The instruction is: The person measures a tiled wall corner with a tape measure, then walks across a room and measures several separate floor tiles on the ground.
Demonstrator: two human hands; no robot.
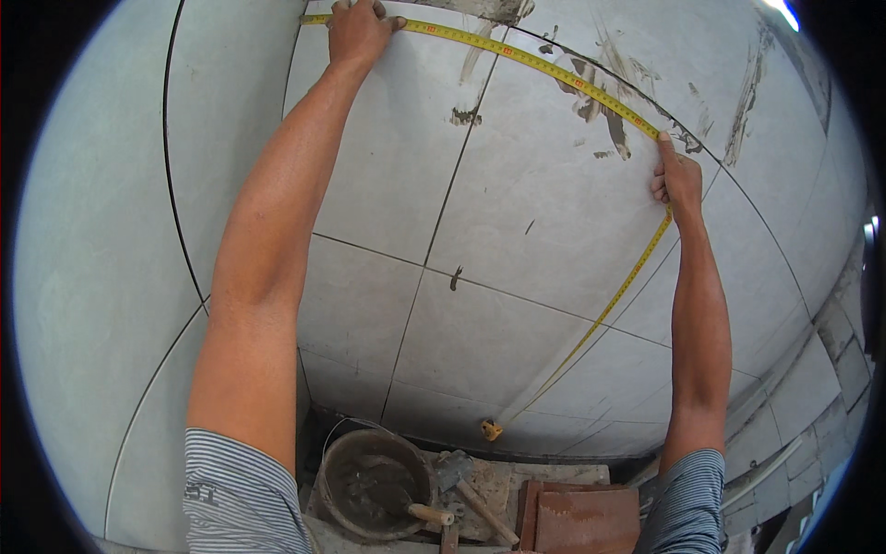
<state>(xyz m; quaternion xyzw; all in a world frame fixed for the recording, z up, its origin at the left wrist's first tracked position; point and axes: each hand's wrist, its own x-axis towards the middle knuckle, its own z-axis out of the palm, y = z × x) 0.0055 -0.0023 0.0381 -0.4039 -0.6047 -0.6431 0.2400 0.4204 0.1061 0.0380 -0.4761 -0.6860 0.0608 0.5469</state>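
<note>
A yellow tape measure blade (544,66) stretches across a light grey tiled wall (544,185), along a horizontal joint near the top of the view. My left hand (358,32) presses the blade's left end against the wall, close to the corner. At the right, my right hand (678,180) grips the blade, thumb up along it and fingers curled. From there the blade bends and runs down to the left, to its yellow case (491,429), which hangs low in front of the wall. Dark mortar smears (604,120) mark the tiles under the blade.
Below stands a bucket (377,480) of grey mortar with a wooden-handled tool in it. Beside it a hammer (475,494) lies on a board, next to reddish-brown tiles (588,519). A second tiled wall (101,231) rises on the left. Grey slabs (803,397) lie at the right.
</note>
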